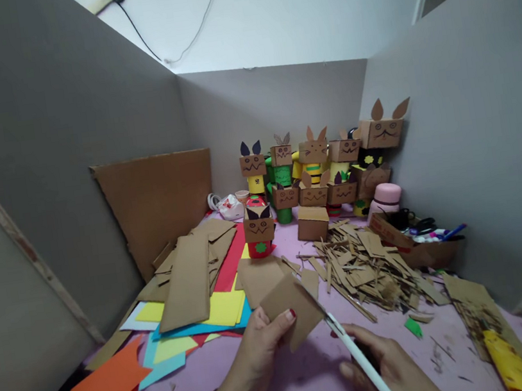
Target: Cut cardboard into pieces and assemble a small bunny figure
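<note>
My left hand [272,336] is closed on a squarish piece of brown cardboard [289,308], thumb on its face. My right hand [384,359] grips a pair of scissors [354,344] with a long white handle. The dark blade meets the cardboard's upper right edge; the other blade is hidden. More flat cardboard pieces [260,279] lie just beyond my left hand. Behind them stands a small cardboard-headed animal figure [260,228] with dark ears and a red body.
Several similar figures [314,175] stand stacked at the back, beside a plain cardboard box [312,222]. Cardboard scraps [368,264] are heaped right. Coloured paper [108,385] and cardboard sheets [186,283] lie left. A tool box [427,253] and yellow glue gun [507,358] sit far right.
</note>
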`<state>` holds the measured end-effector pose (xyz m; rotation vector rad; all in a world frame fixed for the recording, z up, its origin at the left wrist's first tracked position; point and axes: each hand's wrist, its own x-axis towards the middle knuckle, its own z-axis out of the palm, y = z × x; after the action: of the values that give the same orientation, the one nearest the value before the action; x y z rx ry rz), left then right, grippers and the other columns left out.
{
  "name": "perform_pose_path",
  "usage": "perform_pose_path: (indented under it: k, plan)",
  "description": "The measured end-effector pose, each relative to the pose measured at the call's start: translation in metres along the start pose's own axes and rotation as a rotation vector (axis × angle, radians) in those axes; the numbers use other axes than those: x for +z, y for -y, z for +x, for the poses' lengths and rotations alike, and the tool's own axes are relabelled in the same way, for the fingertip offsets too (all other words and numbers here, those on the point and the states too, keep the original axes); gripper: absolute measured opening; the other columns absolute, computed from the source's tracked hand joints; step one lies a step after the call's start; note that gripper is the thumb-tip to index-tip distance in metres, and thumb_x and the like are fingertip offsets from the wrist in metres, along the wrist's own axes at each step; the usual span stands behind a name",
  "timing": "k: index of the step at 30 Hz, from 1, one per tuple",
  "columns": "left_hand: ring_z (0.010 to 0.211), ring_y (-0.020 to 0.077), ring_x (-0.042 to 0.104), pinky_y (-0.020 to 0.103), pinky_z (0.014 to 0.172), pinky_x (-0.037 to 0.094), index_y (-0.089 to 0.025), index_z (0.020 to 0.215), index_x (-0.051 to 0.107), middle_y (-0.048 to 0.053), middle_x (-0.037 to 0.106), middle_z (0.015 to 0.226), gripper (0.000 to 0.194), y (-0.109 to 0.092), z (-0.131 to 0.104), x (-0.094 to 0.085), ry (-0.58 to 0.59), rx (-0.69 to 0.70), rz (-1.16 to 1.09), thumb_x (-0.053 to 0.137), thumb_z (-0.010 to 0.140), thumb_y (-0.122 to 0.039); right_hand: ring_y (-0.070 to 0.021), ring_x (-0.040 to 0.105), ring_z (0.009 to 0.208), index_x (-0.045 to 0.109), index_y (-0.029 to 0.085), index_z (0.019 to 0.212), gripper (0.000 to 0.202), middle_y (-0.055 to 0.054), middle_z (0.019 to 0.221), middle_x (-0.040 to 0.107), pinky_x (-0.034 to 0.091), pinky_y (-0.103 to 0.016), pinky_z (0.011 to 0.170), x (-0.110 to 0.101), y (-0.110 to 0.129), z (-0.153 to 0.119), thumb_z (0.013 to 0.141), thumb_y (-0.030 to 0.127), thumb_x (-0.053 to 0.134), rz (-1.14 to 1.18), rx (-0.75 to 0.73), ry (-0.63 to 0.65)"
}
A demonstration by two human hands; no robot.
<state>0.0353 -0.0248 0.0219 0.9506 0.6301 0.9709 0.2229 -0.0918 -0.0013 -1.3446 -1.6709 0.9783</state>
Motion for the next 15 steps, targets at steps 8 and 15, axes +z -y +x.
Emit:
perform_pose_path:
  k: [8, 15]
  plan:
    - [0.072, 0.0183, 0.063, 0.028, 0.065, 0.048, -0.015, 0.105, 0.061, 0.01, 0.07, 0.09, 0.032, -0.0022, -0.0007, -0.002, 0.075, -0.012, 0.056, 0.063, 0.074, -0.024, -0.0147, 0.041, 0.059, 0.054, 0.018, 0.107, 0.038, 0.001, 0.069, 0.052, 0.039, -0.026, 0.058, 0.003, -0.0021, 0.0014, 0.078, 0.042, 0.053, 0.032, -0.016, -0.009]
    - [0.07, 0.0162, 0.062, 0.026, 0.063, 0.048, -0.014, 0.101, 0.062, 0.008, 0.069, 0.085, 0.029, -0.0018, -0.0022, 0.0007, 0.052, 0.0, 0.027, 0.063, 0.074, -0.023, -0.0138, 0.032, 0.058, 0.056, 0.015, 0.106, 0.042, 0.004, 0.063, 0.039, 0.032, -0.026, 0.054, 0.0005, -0.0029, 0.0022, 0.076, 0.044, 0.055, 0.002, 0.025, -0.006]
